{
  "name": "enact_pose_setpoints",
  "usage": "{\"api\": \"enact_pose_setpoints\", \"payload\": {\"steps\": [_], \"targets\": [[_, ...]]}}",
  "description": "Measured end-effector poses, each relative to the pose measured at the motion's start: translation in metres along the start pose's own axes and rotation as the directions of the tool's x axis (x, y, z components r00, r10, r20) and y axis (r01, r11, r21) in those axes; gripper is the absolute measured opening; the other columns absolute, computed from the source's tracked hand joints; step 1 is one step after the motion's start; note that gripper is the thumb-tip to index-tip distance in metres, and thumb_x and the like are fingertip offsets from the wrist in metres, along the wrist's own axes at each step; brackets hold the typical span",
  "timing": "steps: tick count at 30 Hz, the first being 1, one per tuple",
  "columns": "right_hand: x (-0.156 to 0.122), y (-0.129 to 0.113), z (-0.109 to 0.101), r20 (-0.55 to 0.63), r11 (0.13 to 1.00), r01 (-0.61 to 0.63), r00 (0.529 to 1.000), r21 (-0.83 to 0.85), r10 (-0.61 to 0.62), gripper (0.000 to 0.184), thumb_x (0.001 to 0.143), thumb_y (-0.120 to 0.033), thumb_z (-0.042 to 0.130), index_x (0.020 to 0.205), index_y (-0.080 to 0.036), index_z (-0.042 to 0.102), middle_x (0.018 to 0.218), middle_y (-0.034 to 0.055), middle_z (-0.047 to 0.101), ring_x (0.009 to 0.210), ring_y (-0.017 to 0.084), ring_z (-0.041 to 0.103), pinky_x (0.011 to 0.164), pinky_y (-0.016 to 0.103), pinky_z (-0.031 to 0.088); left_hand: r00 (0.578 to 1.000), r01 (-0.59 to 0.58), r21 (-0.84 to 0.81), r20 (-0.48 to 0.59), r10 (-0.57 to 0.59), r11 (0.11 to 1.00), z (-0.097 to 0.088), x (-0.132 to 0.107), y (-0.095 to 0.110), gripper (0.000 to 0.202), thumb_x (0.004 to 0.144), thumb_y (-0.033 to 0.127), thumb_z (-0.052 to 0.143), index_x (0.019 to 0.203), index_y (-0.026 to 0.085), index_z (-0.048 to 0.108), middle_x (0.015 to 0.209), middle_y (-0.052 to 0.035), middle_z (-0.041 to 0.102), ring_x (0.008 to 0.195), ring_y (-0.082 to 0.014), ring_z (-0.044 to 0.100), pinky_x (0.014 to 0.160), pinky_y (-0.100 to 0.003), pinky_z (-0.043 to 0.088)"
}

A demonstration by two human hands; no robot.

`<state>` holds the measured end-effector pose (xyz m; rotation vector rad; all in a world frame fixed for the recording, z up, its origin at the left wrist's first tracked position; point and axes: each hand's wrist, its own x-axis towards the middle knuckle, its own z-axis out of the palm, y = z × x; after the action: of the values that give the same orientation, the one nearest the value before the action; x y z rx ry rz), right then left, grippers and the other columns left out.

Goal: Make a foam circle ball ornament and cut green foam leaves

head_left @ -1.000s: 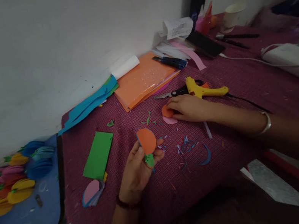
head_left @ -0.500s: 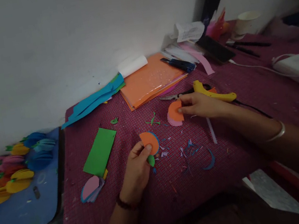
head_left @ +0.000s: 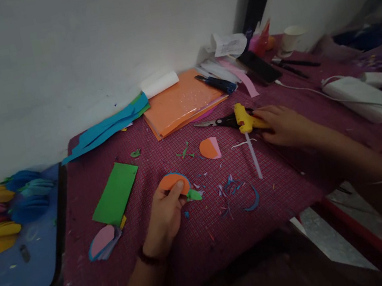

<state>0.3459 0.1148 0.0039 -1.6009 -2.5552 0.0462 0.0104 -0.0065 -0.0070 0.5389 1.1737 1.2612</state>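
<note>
Between thumb and fingers, my left hand (head_left: 163,219) pinches a folded orange paper cutout (head_left: 170,182) with a blue edge behind it. A green paper leaf (head_left: 194,195) sticks out beside the thumb. My right hand (head_left: 284,126) is closed round the handle of a yellow glue gun (head_left: 243,119), whose glue stick (head_left: 253,156) points toward me. Scissors (head_left: 217,122) lie partly behind the gun. Left of the gun, an orange cutout (head_left: 208,149) with pink paper under it lies on the purple checked cloth (head_left: 200,240).
Green card (head_left: 116,193) and a stack of pink and blue cutouts (head_left: 102,240) lie at left. Paper scraps (head_left: 234,187) are scattered in the middle. Orange sheets (head_left: 184,102), a cutter (head_left: 217,83) and a phone (head_left: 259,67) sit behind. Finished paper shapes (head_left: 3,230) rest on a blue surface.
My right hand has let go of the orange and pink cutout, leaving it on the cloth, and has taken hold of the glue gun. The cutout in my left hand has turned.
</note>
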Motion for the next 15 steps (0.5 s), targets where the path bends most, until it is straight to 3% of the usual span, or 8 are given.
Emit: {"api": "enact_pose_setpoints", "payload": {"steps": [4, 8, 11, 15], "targets": [[0.002, 0.002, 0.014, -0.011, 0.999, -0.036, 0.999, -0.009, 0.036, 0.051, 0.085, -0.018, 0.053, 0.131, 0.003, 0.048, 0.132, 0.0287, 0.051, 0.118, 0.032, 0.050, 0.097, 0.038, 0.038, 0.999, -0.026, 0.085, 0.021, 0.025, 0.996, 0.006, -0.005, 0.002, 0.028, 0.061, 0.027, 0.082, 0.081, 0.014, 0.067, 0.069, 0.0012, 0.065, 0.055, -0.0089, 0.058, 0.048, -0.019, 0.044], [0.012, 0.002, 0.017, 0.006, 0.989, -0.146, 0.989, 0.000, 0.146, 0.050, 0.081, -0.021, 0.059, 0.126, 0.001, 0.054, 0.123, 0.0278, 0.054, 0.110, 0.030, 0.054, 0.085, 0.037, 0.041, 0.992, -0.113, 0.188, 0.071, 0.101, 0.976, 0.003, -0.003, 0.002, 0.021, 0.067, 0.026, 0.078, 0.079, 0.014, 0.066, 0.065, 0.0032, 0.061, 0.050, -0.0050, 0.050, 0.047, -0.017, 0.039], [0.015, 0.001, 0.009, -0.015, 0.974, -0.224, 0.974, 0.012, 0.224, 0.048, 0.082, -0.027, 0.060, 0.124, -0.003, 0.056, 0.121, 0.0264, 0.054, 0.104, 0.027, 0.057, 0.076, 0.037, 0.041, 0.993, -0.115, 0.184, 0.059, 0.106, 0.976, -0.001, 0.000, 0.000, 0.021, 0.070, 0.031, 0.076, 0.075, 0.014, 0.065, 0.060, 0.0032, 0.059, 0.049, -0.0053, 0.049, 0.046, -0.017, 0.037], [0.007, -0.013, -0.012, -0.182, 0.926, -0.351, 0.910, 0.141, 0.373, 0.046, 0.081, -0.034, 0.062, 0.120, -0.011, 0.057, 0.114, 0.0216, 0.061, 0.089, 0.024, 0.063, 0.066, 0.036, 0.045, 0.999, -0.033, 0.051, 0.027, 0.032, 0.998, 0.000, 0.002, -0.001, 0.030, 0.070, 0.041, 0.074, 0.081, 0.014, 0.067, 0.064, 0.0009, 0.063, 0.051, -0.0077, 0.053, 0.050, -0.020, 0.044]]}}
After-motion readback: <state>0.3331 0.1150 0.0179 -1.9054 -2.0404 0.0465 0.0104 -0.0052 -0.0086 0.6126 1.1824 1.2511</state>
